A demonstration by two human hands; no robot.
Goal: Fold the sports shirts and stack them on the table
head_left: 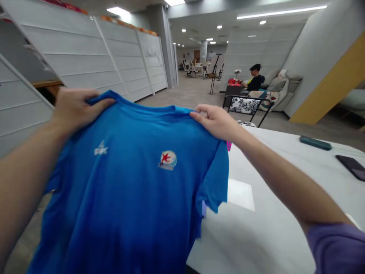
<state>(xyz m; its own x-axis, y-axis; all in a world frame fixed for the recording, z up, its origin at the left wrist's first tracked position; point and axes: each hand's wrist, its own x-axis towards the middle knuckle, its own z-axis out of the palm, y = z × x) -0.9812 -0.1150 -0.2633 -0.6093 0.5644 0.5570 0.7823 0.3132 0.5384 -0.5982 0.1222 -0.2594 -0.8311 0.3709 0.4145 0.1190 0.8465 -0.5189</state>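
A blue T-shirt (137,163) hangs spread out in front of me, held up by both shoulders. Its chest carries a small white logo on the left and a round red-and-white badge on the right. My left hand (78,108) pinches the shoulder left of the collar between thumb and fingers. On the other side of the collar, my right hand (213,120) is closed on the opposite shoulder. The lower part of the shirt runs out of view at the bottom, and the cloth hides part of the table.
A white marbled table (273,228) stands to the right, bearing a white sheet (241,194), a dark green case (315,142) and a black phone (352,166). Behind it is a black-framed chair (243,105). A person (256,82) sits farther back. White panels (76,49) line the left.
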